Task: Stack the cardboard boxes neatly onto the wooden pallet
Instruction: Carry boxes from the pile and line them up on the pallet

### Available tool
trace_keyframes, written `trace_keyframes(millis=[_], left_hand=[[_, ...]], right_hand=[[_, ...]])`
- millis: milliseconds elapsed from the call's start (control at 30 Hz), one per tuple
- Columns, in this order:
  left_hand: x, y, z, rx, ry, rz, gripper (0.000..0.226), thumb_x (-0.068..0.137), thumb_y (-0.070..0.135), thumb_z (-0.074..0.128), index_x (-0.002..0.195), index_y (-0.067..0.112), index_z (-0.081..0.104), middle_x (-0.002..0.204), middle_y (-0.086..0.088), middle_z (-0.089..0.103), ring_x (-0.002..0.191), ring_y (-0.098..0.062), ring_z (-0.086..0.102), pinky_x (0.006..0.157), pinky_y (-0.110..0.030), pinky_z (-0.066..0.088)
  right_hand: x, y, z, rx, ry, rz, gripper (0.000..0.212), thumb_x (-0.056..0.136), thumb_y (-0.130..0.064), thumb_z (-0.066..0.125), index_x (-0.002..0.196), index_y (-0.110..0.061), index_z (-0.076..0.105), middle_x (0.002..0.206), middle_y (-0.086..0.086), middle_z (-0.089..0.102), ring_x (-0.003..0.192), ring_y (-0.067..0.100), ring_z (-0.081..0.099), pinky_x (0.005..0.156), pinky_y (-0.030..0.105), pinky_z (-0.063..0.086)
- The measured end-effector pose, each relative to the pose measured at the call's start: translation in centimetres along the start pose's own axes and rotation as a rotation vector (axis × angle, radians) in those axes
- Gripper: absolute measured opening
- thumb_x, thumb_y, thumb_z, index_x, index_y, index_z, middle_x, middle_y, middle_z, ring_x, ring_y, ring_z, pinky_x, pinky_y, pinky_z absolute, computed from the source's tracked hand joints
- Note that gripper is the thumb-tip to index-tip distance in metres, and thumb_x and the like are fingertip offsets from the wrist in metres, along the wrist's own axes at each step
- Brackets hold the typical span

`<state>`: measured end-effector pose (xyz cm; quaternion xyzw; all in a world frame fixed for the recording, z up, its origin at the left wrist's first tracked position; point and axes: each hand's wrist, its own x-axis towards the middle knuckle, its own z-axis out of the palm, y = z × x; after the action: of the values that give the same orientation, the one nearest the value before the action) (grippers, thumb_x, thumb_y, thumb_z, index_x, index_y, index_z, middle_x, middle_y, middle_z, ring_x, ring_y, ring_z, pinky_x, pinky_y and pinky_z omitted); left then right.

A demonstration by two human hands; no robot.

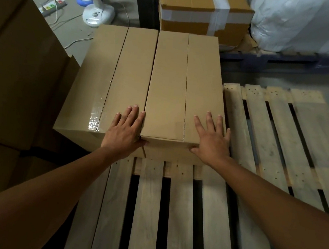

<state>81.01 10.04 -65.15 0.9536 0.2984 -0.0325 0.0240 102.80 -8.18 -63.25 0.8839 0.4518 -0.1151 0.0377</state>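
Two brown cardboard boxes stand side by side on the far left part of the wooden pallet point(187, 217). The left box point(112, 75) has clear tape along its seam, and the right box point(185, 82) touches it. My left hand point(125, 132) lies flat with straight fingers on the near edge of the left box, right at the gap between the two. Flat on the near right corner of the right box rests my right hand point(211, 141), its thumb over the front edge.
A stack of more cardboard boxes point(17, 74) rises at the left. Behind the pallet are a taped box point(202, 13), white plastic sacks point(302, 23) on a blue pallet point(272, 61), a white fan base point(99, 14) and a power strip point(53, 5) with cables.
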Motion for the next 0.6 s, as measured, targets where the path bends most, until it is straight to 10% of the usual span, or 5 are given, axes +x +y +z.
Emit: trace_keyframes(millis=[600], left_hand=[[0.7,-1.3,-3.2,-0.117,-0.237,0.052,0.120,0.066,0.099,0.007,0.160,0.026,-0.010,0.165,-0.008,-0.021,0.151,-0.024,-0.020,0.121,-0.045,-0.007]], right_hand=[[-0.2,0.7,-2.0,0.089,-0.120,-0.050,0.099,0.090,-0.068,0.053,0.160,-0.033,-0.008,0.168,0.004,-0.015,0.154,0.031,-0.015,0.121,0.060,0.000]])
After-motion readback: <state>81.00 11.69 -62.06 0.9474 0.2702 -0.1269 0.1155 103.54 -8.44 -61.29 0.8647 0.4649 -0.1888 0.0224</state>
